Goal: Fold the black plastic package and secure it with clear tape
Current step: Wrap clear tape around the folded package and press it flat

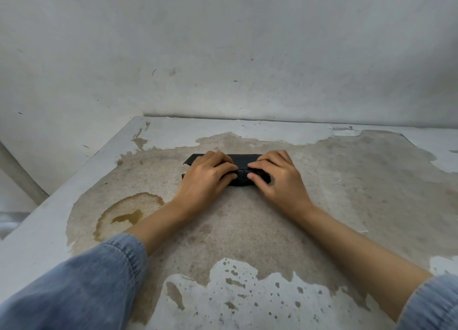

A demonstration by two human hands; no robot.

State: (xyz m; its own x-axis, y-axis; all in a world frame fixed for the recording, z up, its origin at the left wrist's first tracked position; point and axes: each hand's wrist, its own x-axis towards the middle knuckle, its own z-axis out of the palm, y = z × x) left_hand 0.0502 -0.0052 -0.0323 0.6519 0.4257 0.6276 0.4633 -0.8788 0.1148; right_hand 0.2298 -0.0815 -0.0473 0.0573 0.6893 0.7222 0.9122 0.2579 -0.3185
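Note:
The black plastic package (pixel 244 159) lies folded into a narrow strip on the worn table top (pixel 247 230), a little beyond the middle. My left hand (pixel 205 178) lies over its left half, fingers curled round the front roll and thumb tucked against it. My right hand (pixel 277 177) covers the right half the same way, fingertips meeting those of the left hand at the middle. Much of the package is hidden under both hands. No tape shows in the view.
The table's left edge (pixel 62 193) runs diagonally, with a drop to the floor beyond it. A grey wall (pixel 247 57) stands right behind the table. A brown ring stain (pixel 128 213) marks the surface at the front left.

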